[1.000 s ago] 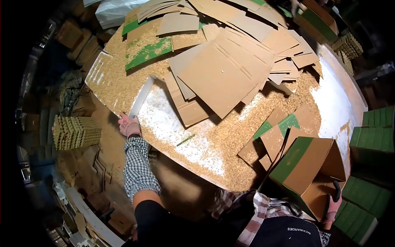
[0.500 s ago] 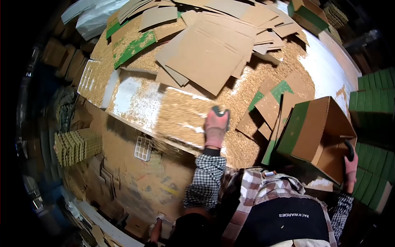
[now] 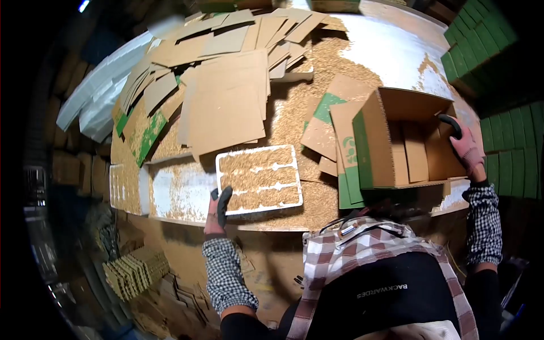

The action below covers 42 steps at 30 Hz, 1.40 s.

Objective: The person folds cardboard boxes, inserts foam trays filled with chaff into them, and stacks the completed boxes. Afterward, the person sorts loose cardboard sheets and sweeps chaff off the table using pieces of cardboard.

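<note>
A white compartment tray [image 3: 260, 178], its cells filled with golden husks, lies near the table's front edge. My left hand [image 3: 218, 211], in a pink and black glove, grips the tray's front left corner. An open cardboard box [image 3: 368, 148] with a green band stands at the right, its opening facing me, with cardboard pieces inside. At its right edge my right hand [image 3: 466, 148], gloved alike, holds the rim, thumb toward the inside. Flat cardboard sheets [image 3: 226, 113] are piled behind the tray, and more pieces [image 3: 334, 122] lean left of the box.
Loose husks [image 3: 323, 207] cover much of the white table [image 3: 391, 54]. Stacks of green boxes [image 3: 513, 133] stand at the right. White wrapped bundles [image 3: 107, 85] lie at the far left. Molded trays [image 3: 136, 272] are stacked below the front edge.
The view has turned. My left hand went from the left divider across the husks and now holds a corner of the tray, which shows clearly. My right hand stays on the box.
</note>
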{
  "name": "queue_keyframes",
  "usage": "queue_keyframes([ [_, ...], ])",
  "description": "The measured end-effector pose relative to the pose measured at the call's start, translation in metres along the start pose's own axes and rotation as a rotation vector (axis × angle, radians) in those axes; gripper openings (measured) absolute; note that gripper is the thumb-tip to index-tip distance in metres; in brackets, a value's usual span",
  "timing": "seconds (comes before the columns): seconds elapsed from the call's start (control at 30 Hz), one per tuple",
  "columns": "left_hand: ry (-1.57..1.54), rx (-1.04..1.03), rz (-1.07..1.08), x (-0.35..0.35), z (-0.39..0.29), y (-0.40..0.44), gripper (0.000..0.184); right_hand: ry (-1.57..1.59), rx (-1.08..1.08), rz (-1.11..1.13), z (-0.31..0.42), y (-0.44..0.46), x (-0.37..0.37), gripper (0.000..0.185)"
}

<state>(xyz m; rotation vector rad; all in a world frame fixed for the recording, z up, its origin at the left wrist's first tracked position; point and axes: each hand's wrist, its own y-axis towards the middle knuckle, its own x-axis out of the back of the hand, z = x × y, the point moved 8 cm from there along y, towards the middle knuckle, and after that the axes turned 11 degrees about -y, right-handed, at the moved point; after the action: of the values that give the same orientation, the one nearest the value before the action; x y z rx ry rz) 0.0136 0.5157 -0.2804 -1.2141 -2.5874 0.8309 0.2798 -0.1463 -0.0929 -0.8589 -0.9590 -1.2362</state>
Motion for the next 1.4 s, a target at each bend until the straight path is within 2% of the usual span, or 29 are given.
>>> queue_keyframes([
  [0.07,-0.102,0.024,0.245,-0.013,0.001,-0.034,0.050,0.080,-0.005,0.128,0.028,-0.001,0.004,0.056],
  [0.13,0.147,-0.176,0.243,0.017,0.009,-0.047,0.051,0.108,0.102,0.011,0.021,-0.002,0.008,0.058],
  [0.2,-0.236,-0.037,0.141,0.023,0.014,-0.085,0.052,0.179,0.117,0.032,0.029,-0.004,0.014,0.063],
  [0.27,-0.551,-0.067,0.180,-0.027,-0.018,-0.140,0.055,0.216,0.122,0.014,0.024,-0.005,0.014,0.066],
  [0.33,-0.096,-0.483,0.202,-0.048,-0.054,-0.177,0.050,0.281,0.147,-0.024,0.016,-0.006,0.006,0.068],
  [0.4,-0.448,-0.243,0.408,-0.129,-0.093,-0.206,0.046,0.334,0.089,0.067,0.024,-0.008,0.010,0.071],
  [0.47,-0.434,-0.318,0.688,-0.219,-0.140,-0.246,0.044,0.328,0.075,0.060,0.028,-0.013,0.014,0.072],
  [0.5,-0.031,-0.825,0.726,-0.247,-0.162,-0.262,0.047,0.302,0.117,-0.012,0.026,-0.014,0.012,0.075],
  [0.53,0.248,-1.085,0.742,-0.280,-0.164,-0.273,0.051,0.276,0.129,0.008,0.026,-0.014,0.012,0.066],
  [0.57,0.481,-1.368,0.711,-0.312,-0.165,-0.285,0.057,0.997,-0.017,0.269,-0.014,-0.005,-0.034,0.066],
  [0.6,0.559,-1.422,0.718,-0.343,-0.160,-0.287,0.062,1.256,-0.011,0.373,-0.032,0.000,-0.043,0.067],
  [0.63,0.530,-1.339,0.771,-0.367,-0.151,-0.282,0.060,1.504,-0.031,0.488,-0.040,0.003,-0.045,0.069],
  [0.67,0.503,-1.254,0.825,-0.386,-0.142,-0.275,0.058,1.296,0.097,0.423,-0.056,0.008,-0.036,0.071],
  [0.7,0.472,-1.161,0.805,-0.395,-0.134,-0.263,0.038,1.087,0.208,0.356,-0.060,0.009,-0.022,0.073],
  [0.8,0.735,-1.239,0.716,-0.404,-0.135,-0.254,0.037,0.470,0.453,0.184,-0.068,-0.011,-0.009,0.081],
  [0.83,0.661,-1.213,0.798,-0.411,-0.136,-0.256,0.035,0.536,0.434,0.195,-0.054,-0.015,0.007,0.083],
  [0.9,0.542,-0.639,0.796,-0.425,-0.129,-0.233,0.038,0.532,0.350,0.243,-0.036,-0.023,0.020,0.086],
  [0.93,0.332,-0.202,0.721,-0.431,-0.111,-0.222,0.042,0.454,0.297,0.280,-0.032,-0.023,0.023,0.087],
  [0.97,0.742,-0.192,0.653,-0.434,-0.109,-0.229,0.052,0.320,0.190,0.272,-0.030,-0.024,0.028,0.088],
  [1.0,1.069,-0.524,0.663,-0.434,-0.102,-0.209,0.050,0.372,0.349,0.125,-0.029,-0.020,0.029,0.087],
  [1.03,1.270,-0.568,0.632,-0.435,-0.094,-0.197,0.042,0.409,0.274,0.240,-0.029,-0.024,0.034,0.088],
  [1.1,1.629,-0.668,0.400,-0.450,-0.091,-0.208,0.028,0.264,0.394,0.212,-0.016,-0.026,0.055,0.085],
  [1.13,1.565,-0.872,0.476,-0.455,-0.086,-0.217,0.031,0.375,0.443,0.227,-0.013,-0.027,0.059,0.083],
  [1.2,0.897,-0.960,0.702,-0.444,-0.117,-0.249,0.027,0.413,0.379,0.228,-0.001,-0.027,0.078,0.081],
  [1.23,0.737,-1.022,0.486,-0.415,-0.135,-0.225,0.028,0.413,0.157,0.307,-0.008,-0.021,0.069,0.080],
  [1.3,0.552,-1.112,0.105,-0.345,-0.157,-0.152,0.036,0.408,0.063,0.233,-0.022,-0.013,0.050,0.078],
  [1.33,0.895,-1.091,-0.043,-0.317,-0.150,-0.101,0.051,0.400,0.212,0.074,-0.033,-0.007,0.032,0.076],
  [1.37,1.490,-0.790,-0.263,-0.289,-0.131,-0.057,0.080,0.406,0.184,-0.020,-0.044,-0.001,0.019,0.073],
  [1.4,1.717,-0.529,-0.302,-0.259,-0.112,-0.025,0.066,0.456,0.195,-0.030,-0.024,-0.004,0.030,0.071],
])
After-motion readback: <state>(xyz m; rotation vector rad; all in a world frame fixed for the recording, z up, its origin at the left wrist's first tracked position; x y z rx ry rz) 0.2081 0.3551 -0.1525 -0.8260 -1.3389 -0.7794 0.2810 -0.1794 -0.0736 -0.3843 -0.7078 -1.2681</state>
